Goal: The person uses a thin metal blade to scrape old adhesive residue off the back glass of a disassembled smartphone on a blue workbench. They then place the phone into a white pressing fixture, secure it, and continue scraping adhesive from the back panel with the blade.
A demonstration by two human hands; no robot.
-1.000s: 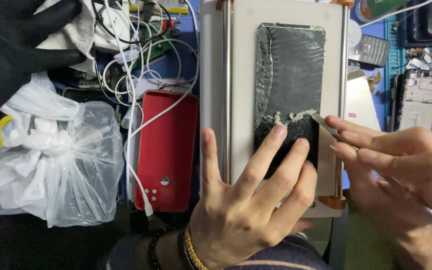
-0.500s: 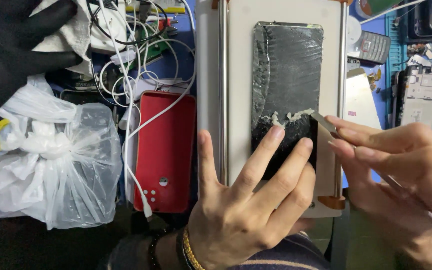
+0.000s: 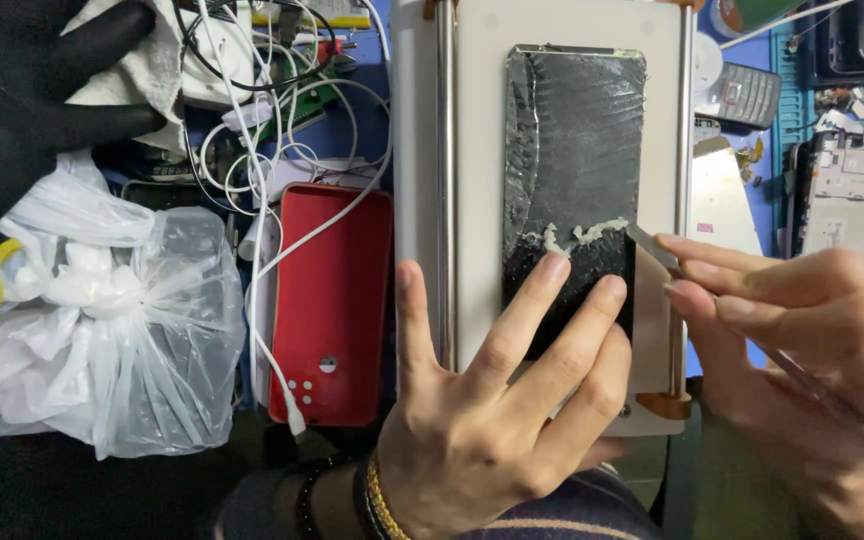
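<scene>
Glue residue being scraped from a cracked phone panel on a white plate.

The dark panel (image 3: 572, 170) is pinned flat by the spread left hand (image 3: 497, 400); the thin blade (image 3: 652, 248), pinched in the right hand (image 3: 802, 320), is best kept shallow against the residue ridge (image 3: 577, 235).

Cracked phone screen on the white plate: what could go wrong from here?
1. The blade in the right hand is aimed toward the left hand, whose fingertips press the cracked screen close by; a slip might cut them.
2. The glass is already fractured, so bare fingers could pick up splinters.
3. The white residue lies in a ridge at the blade; scraping may smear it or gouge the panel.
</scene>
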